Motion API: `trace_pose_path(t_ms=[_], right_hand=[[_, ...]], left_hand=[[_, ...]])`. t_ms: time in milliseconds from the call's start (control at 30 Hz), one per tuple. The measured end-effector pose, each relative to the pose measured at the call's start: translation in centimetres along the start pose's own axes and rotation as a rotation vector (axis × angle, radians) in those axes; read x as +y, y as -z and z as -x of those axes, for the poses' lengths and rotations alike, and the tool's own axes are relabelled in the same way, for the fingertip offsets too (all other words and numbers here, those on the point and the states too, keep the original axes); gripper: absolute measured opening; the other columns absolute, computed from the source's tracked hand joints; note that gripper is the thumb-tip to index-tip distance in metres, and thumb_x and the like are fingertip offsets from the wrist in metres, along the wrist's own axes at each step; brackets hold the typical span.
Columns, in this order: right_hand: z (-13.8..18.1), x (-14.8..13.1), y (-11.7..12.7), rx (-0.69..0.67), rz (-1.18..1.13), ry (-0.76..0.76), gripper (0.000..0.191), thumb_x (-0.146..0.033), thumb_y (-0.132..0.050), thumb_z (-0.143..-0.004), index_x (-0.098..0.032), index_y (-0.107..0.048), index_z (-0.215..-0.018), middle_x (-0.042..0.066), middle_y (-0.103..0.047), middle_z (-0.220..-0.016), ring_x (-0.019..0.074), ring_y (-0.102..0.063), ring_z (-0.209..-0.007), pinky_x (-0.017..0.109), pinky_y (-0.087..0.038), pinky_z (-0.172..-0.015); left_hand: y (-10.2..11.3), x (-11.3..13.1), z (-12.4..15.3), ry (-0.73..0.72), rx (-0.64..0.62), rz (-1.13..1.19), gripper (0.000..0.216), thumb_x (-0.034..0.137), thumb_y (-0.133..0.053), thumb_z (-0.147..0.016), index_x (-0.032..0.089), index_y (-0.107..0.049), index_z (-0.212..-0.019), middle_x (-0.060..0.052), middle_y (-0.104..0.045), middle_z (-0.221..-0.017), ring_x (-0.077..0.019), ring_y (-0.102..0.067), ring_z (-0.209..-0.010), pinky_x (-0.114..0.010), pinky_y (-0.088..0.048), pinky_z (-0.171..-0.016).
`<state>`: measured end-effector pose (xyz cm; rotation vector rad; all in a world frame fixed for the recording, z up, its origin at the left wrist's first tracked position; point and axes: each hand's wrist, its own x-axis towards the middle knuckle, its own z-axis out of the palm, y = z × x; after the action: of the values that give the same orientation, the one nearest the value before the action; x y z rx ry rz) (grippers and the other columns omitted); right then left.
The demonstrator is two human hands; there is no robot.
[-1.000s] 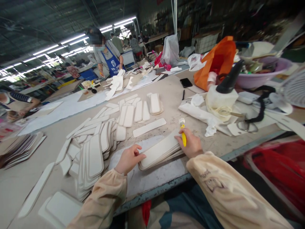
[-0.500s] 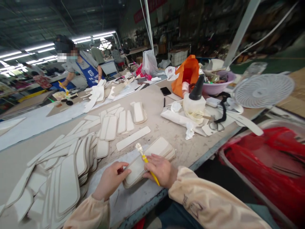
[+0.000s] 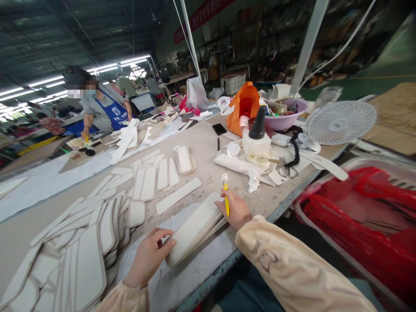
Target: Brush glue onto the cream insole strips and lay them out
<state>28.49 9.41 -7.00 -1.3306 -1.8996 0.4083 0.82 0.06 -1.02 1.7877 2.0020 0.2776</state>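
A neat stack of long, round-cornered white panels lies slanted in front of me on a pale sheet. My left hand grips its near left end, the thumb at the edge of the top panel. At the far right end is my right hand, its fingers against the stack. Those same fingers hold a yellow-handled brush, bristles up and coated with something whitish. A single white strip rests just beyond the stack. To the left spreads a large heap of similar panels.
A white bottle with a black cone top, scissors, a phone, an orange bag and a purple basin stand farther right. Beside the table edge sits a bin with red plastic. Across the table works a person in a blue apron.
My right hand with the brush has moved away from me and rightward, to the stack's far end. The brush now points upright. The stack's panels look more evenly lined up; my left hand stays.
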Motion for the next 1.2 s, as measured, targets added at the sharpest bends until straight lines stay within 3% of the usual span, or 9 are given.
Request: trace_pose_path(t_ms=[133,333,467,667,767,833,1000,1100,1200], right_hand=[[-0.4,-0.1,-0.2,-0.047,-0.007,-0.135,0.015,-0.032,-0.055,-0.084,-0.024,-0.052,-0.096,0.005,-0.066,-0.080,0.0252,-0.065,-0.074,0.036,-0.050,-0.066],[-0.2,0.0,-0.3,0.025,-0.135,-0.111,0.020,-0.023,-0.057,-0.079,-0.027,-0.049,-0.097,0.005,-0.069,-0.099,0.0253,-0.066,-0.086,0.039,-0.051,-0.075],[-0.2,-0.5,-0.4,0.113,-0.416,-0.138,0.020,-0.024,-0.058,-0.078,-0.027,-0.046,-0.094,0.005,-0.068,-0.108,0.0244,-0.065,-0.096,0.041,-0.050,-0.085],[-1.0,-3.4,0.8,0.199,-0.938,-0.288,0.038,-0.038,-0.068,-0.072,-0.027,-0.036,-0.089,0.003,-0.069,-0.098,0.0187,-0.064,-0.072,0.034,-0.053,-0.065],[-1.3,-4.7,2.6,0.164,-1.113,-0.262,0.044,-0.038,-0.070,-0.070,-0.028,-0.030,-0.088,0.001,-0.068,-0.097,0.0189,-0.065,-0.075,0.034,-0.053,-0.065],[-1.5,-5.0,3.7,0.149,-1.161,-0.257,0.047,-0.038,-0.071,-0.068,-0.029,-0.029,-0.087,0.000,-0.066,-0.093,0.0198,-0.065,-0.076,0.035,-0.053,-0.064],[-1.6,-3.9,4.6,0.119,-1.169,-0.274,0.044,-0.039,-0.071,-0.069,-0.028,-0.032,-0.088,-0.003,-0.061,-0.083,0.0183,-0.060,-0.072,0.032,-0.049,-0.063],[-1.5,-2.8,4.3,0.151,-1.005,-0.288,0.038,-0.041,-0.070,-0.072,-0.027,-0.037,-0.087,-0.009,-0.043,-0.062,0.0128,-0.046,-0.054,0.025,-0.038,-0.051],[-1.4,-1.9,4.3,0.176,-0.859,-0.263,0.036,-0.040,-0.070,-0.073,-0.026,-0.038,-0.084,-0.010,-0.033,-0.058,0.0106,-0.035,-0.050,0.024,-0.031,-0.049]], left_hand=[[-0.2,0.1,0.1,-0.040,0.045,0.008,0.025,0.040,-0.055,-0.079,0.022,-0.066,-0.093,-0.002,-0.059,-0.088,-0.0156,-0.057,-0.066,-0.031,-0.045,-0.068],[-0.3,0.1,-0.2,-0.050,0.082,0.024,0.025,0.037,-0.058,-0.076,0.021,-0.068,-0.094,-0.003,-0.062,-0.091,-0.0171,-0.060,-0.070,-0.032,-0.049,-0.068],[-0.3,-0.1,-0.2,-0.070,0.077,0.034,0.026,0.038,-0.057,-0.077,0.022,-0.069,-0.093,-0.005,-0.063,-0.096,-0.0188,-0.062,-0.076,-0.033,-0.051,-0.071],[0.1,0.2,0.3,-0.115,0.099,0.164,0.040,0.039,-0.059,-0.076,0.021,-0.064,-0.111,-0.010,-0.064,-0.116,-0.0259,-0.059,-0.107,-0.041,-0.048,-0.091],[0.6,1.6,0.8,-0.083,0.045,0.286,0.043,0.043,-0.059,-0.078,0.022,-0.062,-0.115,-0.008,-0.067,-0.114,-0.0248,-0.062,-0.101,-0.039,-0.049,-0.090],[0.5,2.9,1.3,-0.073,-0.035,0.346,0.036,0.045,-0.058,-0.079,0.022,-0.066,-0.104,-0.006,-0.070,-0.099,-0.0229,-0.063,-0.088,-0.034,-0.051,-0.080],[-2.0,5.4,3.1,0.028,-0.211,0.635,0.032,0.051,-0.061,-0.076,0.019,-0.067,-0.077,0.000,-0.064,-0.070,-0.0165,-0.055,-0.066,-0.024,-0.043,-0.057],[-4.7,6.7,4.3,0.157,-0.179,0.861,0.035,0.052,-0.067,-0.070,0.019,-0.068,-0.082,-0.002,-0.066,-0.071,-0.0168,-0.055,-0.064,-0.025,-0.042,-0.056],[-7.4,8.3,5.2,0.246,-0.138,1.054,0.036,0.050,-0.073,-0.066,0.019,-0.069,-0.085,-0.002,-0.067,-0.069,-0.0163,-0.057,-0.060,-0.025,-0.042,-0.053]])
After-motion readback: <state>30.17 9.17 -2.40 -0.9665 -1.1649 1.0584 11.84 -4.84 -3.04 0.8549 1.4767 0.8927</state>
